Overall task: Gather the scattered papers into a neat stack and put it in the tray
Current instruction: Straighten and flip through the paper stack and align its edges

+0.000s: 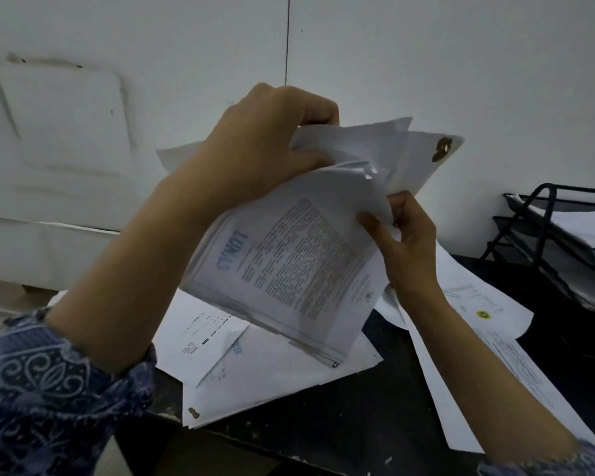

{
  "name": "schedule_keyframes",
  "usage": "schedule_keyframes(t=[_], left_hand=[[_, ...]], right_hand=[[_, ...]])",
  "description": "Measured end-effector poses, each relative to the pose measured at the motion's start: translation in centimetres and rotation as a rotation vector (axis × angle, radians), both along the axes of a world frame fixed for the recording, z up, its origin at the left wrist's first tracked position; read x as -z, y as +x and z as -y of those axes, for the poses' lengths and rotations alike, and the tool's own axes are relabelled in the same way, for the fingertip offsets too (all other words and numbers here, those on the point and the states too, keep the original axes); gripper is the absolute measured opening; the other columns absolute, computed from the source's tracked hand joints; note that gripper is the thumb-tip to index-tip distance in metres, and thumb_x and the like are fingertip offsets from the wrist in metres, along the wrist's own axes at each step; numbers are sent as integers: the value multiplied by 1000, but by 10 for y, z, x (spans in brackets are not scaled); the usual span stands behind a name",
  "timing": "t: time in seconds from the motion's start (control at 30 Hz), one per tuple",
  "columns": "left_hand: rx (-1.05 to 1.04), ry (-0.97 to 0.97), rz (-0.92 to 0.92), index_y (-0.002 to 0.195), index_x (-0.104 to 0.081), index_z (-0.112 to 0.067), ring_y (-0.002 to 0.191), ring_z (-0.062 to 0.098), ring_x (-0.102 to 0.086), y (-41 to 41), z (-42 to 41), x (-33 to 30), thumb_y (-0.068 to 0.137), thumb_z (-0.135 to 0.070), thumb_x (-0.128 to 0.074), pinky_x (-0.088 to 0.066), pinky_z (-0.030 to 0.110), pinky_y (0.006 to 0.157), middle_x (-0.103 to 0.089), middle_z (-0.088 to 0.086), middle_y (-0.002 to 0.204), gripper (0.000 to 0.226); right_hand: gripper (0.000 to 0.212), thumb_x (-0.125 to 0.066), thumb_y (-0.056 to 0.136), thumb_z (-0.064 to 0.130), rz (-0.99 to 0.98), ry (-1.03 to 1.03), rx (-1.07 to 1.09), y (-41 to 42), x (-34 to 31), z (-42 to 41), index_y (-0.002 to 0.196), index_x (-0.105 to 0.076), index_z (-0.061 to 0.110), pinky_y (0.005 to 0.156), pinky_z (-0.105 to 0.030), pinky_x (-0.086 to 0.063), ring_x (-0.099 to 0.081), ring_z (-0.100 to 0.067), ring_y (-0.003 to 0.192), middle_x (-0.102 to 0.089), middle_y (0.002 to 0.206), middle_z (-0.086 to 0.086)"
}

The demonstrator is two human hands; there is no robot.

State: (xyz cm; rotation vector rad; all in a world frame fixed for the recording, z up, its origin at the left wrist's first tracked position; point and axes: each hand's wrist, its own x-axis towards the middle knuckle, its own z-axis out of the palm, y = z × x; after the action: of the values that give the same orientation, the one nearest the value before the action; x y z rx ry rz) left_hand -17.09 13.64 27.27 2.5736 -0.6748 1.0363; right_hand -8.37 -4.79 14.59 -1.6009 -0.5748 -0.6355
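Observation:
I hold a loose bundle of white papers [299,255] tilted in the air above the dark table [358,417]. The front sheet is printed text in a clear sleeve. My left hand [261,142] grips the bundle's top edge from above. My right hand [406,242] pinches its right edge, fingers curled round the sheets. More papers [261,369] lie scattered flat on the table below the bundle, and others [485,324] spread out to the right under my right forearm. The black wire tray [529,207] stands at the far right, with sheets lying in its tiers.
A white wall [426,63] rises right behind the table. A white panel or cabinet front [59,132] stands at the left. The table's front edge [255,444] runs diagonally below the scattered sheets, with floor beyond it at lower left.

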Motion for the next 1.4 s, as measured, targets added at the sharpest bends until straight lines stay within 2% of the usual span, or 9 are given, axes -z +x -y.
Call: schedule_keyframes(t=[0.2, 0.3, 0.37, 0.53, 0.63, 0.9, 1.1, 1.23, 1.4], left_hand=[[56, -184, 270, 99, -69, -12, 87, 9, -67, -3, 6, 8, 91, -26, -63, -55, 33, 80, -71, -4, 94, 18], [-40, -293, 660, 107, -66, -1, 107, 17, -59, 1, 1, 13, 95, -25, -58, -46, 24, 94, -66, 13, 108, 28], [-103, -474, 797, 119, -55, 0, 121, 33, -51, 6, -4, 25, 95, -33, -58, -43, 39, 102, -55, 24, 122, 42], [-18, -667, 351, 146, -19, 1, 138, 24, -36, 15, -4, 59, 79, -49, -70, -39, 47, 108, -28, 13, 152, 98], [45, -770, 41, 142, -33, -11, 114, 15, -60, 21, 2, 60, 79, -44, -70, -56, 40, 89, -54, -1, 134, 80], [122, -851, 76, 124, -57, -10, 96, 12, -68, 41, 5, 59, 91, -30, -62, -60, 28, 77, -65, -3, 113, 38], [62, -769, 69, 128, -43, -14, 92, 1, -63, 59, 1, 98, 85, -44, -62, -56, 20, 77, -58, -10, 109, 56], [30, -757, 20, 137, -34, -25, 104, 11, -61, 67, -3, 115, 83, -48, -64, -55, 28, 85, -51, -12, 124, 66], [35, -939, -52, 137, -33, -25, 89, -14, -61, 74, -7, 134, 87, -38, -66, -57, 16, 71, -52, -29, 106, 62]], right_hand=[[15, -68, 87, 17, 21, 85, -58, -2, 3, 2, 84, -54, 22, 65, -12, -50, -61, 2, 73, -63, 79, 24], [16, -68, 88, 17, 1, 176, -35, 0, 1, 6, 87, -53, 17, 64, -13, -50, -61, -3, 74, -62, 84, 10], [19, -69, 87, 14, -18, 269, -23, 3, -2, 11, 85, -51, 16, 64, -15, -48, -57, -9, 74, -58, 80, 3], [22, -70, 87, 18, -57, 478, 3, 8, -19, 17, 83, -49, 21, 73, -18, -50, -60, -6, 79, -62, 84, 4], [23, -71, 86, 19, 11, 500, 34, 4, -35, 14, 82, -48, 21, 72, -18, -50, -58, -4, 74, -60, 80, 4], [23, -58, 95, 15, 126, 352, 79, 1, -39, 17, 108, -41, 22, 73, -22, -50, -64, -9, 82, -64, 91, 1], [84, -58, 95, 20, -123, 213, -38, 8, 17, 27, 149, 1, 43, 84, -25, -56, -66, -12, 107, -56, 133, -17], [54, -60, 89, 29, -352, 203, -155, 15, 43, 27, 137, -36, 37, 68, -22, -57, -68, -11, 96, -65, 108, 8], [27, -53, 93, 18, -424, 114, -96, 20, 59, 22, 110, -52, 39, 68, -20, -50, -62, -9, 96, -65, 103, 13]])
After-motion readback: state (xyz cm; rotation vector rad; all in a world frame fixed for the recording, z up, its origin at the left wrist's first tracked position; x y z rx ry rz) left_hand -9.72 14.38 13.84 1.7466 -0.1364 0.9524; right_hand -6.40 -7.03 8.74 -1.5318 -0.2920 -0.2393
